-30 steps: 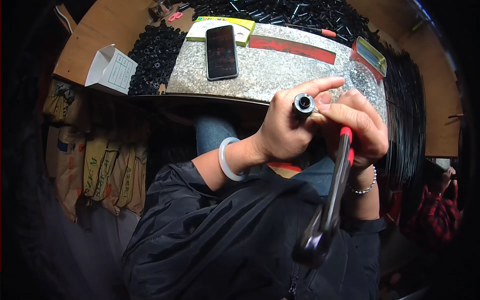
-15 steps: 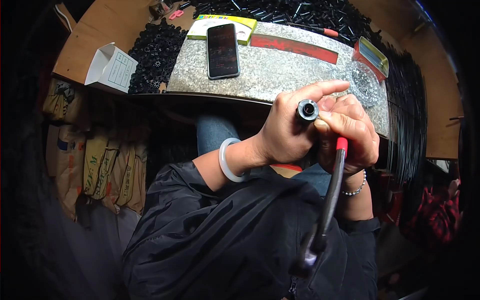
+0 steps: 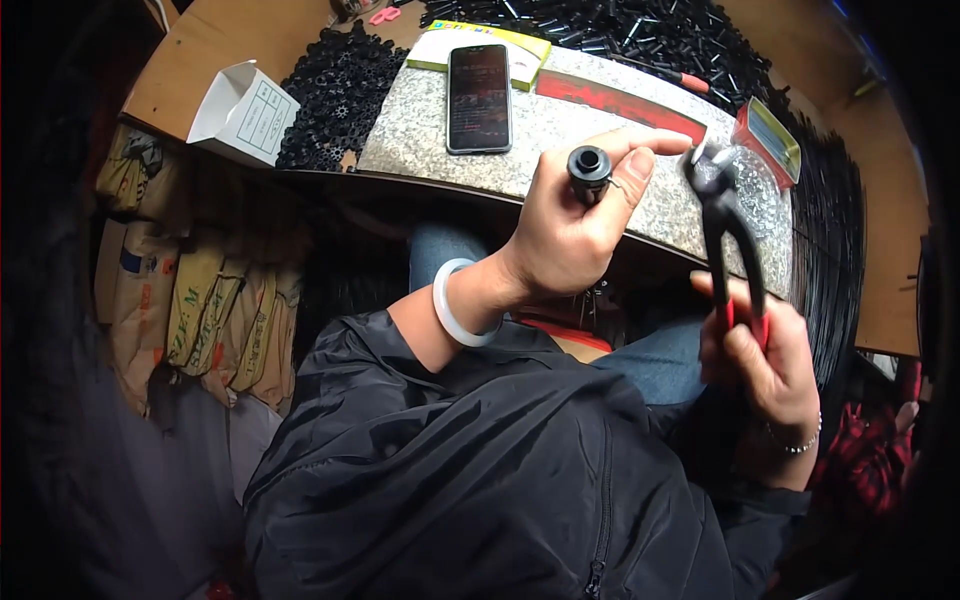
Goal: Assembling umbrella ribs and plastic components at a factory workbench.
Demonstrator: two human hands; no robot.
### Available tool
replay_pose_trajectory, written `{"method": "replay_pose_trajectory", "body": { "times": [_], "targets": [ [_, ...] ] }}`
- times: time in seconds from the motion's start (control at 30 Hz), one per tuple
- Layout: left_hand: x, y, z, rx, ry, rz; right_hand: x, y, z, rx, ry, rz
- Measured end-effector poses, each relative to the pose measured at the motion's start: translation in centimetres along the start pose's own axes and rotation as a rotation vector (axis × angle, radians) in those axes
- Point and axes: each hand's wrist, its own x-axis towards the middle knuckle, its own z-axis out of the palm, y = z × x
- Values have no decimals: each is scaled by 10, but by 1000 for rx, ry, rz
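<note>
Granite slab (image 3: 440,150) spans the upper centre; left hand (image 3: 570,235) grips a black cylindrical part (image 3: 589,166), right hand (image 3: 765,365) clutches red-handled pincers (image 3: 728,235).

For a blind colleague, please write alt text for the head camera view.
Seen from above, a seated person's left hand holds up a small black tube-shaped part, while the right hand grips red-handled pincers pointing up beside it. Ahead, a granite slab carries a dark smartphone, with piles of black parts around it.
</note>
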Motion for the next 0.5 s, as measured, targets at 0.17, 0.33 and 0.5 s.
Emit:
{"method": "replay_pose_trajectory", "body": {
  "times": [0.17, 0.33, 0.5],
  "targets": [
    [4, -12, 6, 126, -120, 145, -1, -12, -8, -302, -145, 64],
    [4, -2, 4, 173, -137, 73, -6, -15, -9, -194, -137, 67],
    [1, 2, 9, 154, -84, 104, -4, -19, -16, -363, -187, -12]
  ]
}}
